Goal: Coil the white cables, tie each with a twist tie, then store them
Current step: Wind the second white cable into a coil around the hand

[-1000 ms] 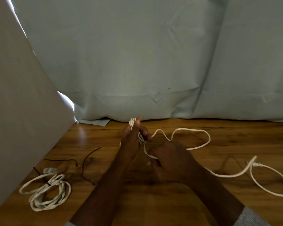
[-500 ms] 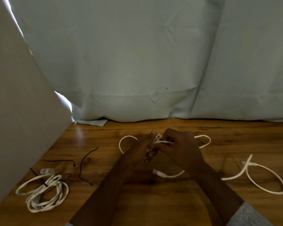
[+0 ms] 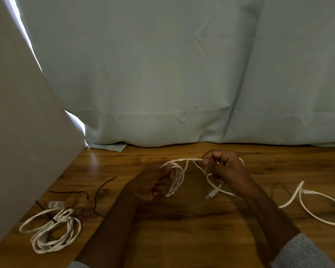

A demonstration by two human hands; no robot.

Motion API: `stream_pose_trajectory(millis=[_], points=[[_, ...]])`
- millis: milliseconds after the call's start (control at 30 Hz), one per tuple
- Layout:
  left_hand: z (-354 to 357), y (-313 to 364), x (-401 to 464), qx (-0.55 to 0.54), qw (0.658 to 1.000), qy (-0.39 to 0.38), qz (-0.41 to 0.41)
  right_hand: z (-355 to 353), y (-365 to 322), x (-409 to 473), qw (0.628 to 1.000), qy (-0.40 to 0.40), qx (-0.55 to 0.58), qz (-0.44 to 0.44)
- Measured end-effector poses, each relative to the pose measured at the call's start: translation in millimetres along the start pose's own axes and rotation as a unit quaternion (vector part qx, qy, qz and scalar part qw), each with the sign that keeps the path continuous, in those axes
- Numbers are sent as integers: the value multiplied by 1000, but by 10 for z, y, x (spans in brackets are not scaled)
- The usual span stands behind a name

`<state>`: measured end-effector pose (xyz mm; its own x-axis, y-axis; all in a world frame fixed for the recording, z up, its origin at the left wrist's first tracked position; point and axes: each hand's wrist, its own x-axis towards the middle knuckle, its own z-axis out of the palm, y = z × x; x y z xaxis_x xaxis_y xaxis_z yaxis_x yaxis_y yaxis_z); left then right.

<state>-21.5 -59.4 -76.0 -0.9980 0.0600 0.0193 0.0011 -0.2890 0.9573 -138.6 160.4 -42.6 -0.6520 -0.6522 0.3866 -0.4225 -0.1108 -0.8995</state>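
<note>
My left hand (image 3: 153, 183) grips a small bundle of white cable loops (image 3: 177, 180) just above the wooden table (image 3: 182, 238). My right hand (image 3: 223, 167) pinches the same cable a little to the right, stretching a strand between the hands. A connector end (image 3: 211, 195) dangles below my right hand. The cable's loose tail (image 3: 317, 206) trails across the table to the right. A finished white coil (image 3: 50, 231), bound with a dark twist tie, lies at the near left. Two loose dark twist ties (image 3: 101, 192) lie beside it.
A pale curtain (image 3: 172, 74) hangs along the table's far edge. A grey panel (image 3: 17, 132) slants along the left side, close to the finished coil.
My hands have drawn apart, the right moving right and up with a strand. More cable has been gathered into the loops in my left hand, and the tail on the table has shortened.
</note>
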Motion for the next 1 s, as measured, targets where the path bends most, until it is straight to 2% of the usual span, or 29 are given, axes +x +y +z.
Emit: stream_pose_trajectory(millis=[67,167,233,300,400,467,600,700,800,867,933,1000], points=[[-32,13,-28,-32,999,-29,7,24,-9,23,999,24,16,24],[-35,35,-46,-95,994,-46,7,93,-11,78,991,97,-87,11],[-63,38,-6,-155,983,-99,12,120,-9,80,980,120,-158,1],[-88,55,40,-226,958,-170,39,128,-5,55,979,99,-177,12],[-130,68,65,-281,939,-190,53,118,-25,10,990,24,-138,30],[-147,74,59,-286,942,-169,53,87,-27,-6,995,-15,-92,47],[-121,73,65,-246,967,-33,53,-51,39,0,993,-47,-69,80],[-89,50,94,-221,974,36,39,-138,99,-7,986,-16,-155,66],[-20,37,118,-197,978,59,35,-184,123,15,952,-8,-305,-31],[23,34,130,-201,977,67,37,-224,92,23,942,-6,-329,-71],[53,43,132,-201,976,72,37,-264,57,17,945,12,-312,-93],[72,43,139,-203,976,69,36,-302,11,10,976,19,-211,-55]])
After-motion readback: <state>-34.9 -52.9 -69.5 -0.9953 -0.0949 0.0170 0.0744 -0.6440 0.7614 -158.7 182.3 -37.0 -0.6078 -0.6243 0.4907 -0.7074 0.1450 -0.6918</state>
